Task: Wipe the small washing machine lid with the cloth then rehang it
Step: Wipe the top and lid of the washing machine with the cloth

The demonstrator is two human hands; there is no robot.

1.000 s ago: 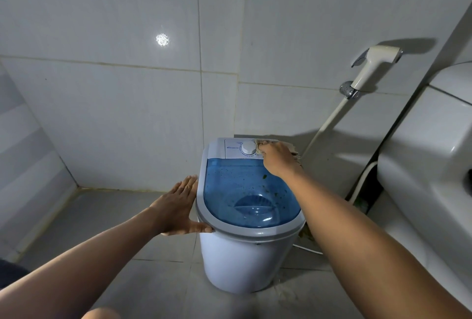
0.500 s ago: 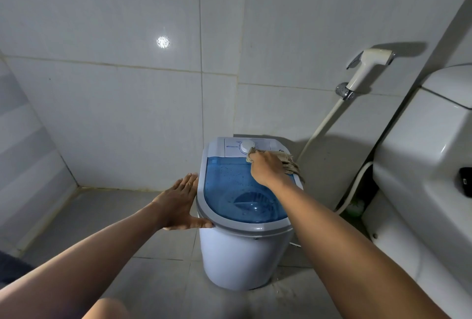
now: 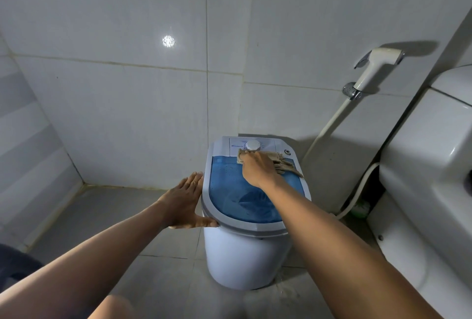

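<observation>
On the lid: the right hand (image 3: 258,169) presses the tan cloth (image 3: 282,164) flat against the far end of the blue lid (image 3: 229,191), just below the white dial (image 3: 253,145).
Change: a second ago the cloth sat up at the far right corner by the dial; the hand has since drawn it left and slightly nearer, onto the blue panel (a stroke of the wipe, by the look of it).
Meaning: wiping is under way; the near half of the lid likely remains, and rehanging is not yet due.
Left hand: the left hand (image 3: 184,204) lies open and flat against the washing machine (image 3: 245,257) rim, thumb on its edge, steadying it as before.
Hidden: most of the cloth lies under the palm; no hook or rail for rehanging is in view; dirt on the lid is too faint to judge.
</observation>
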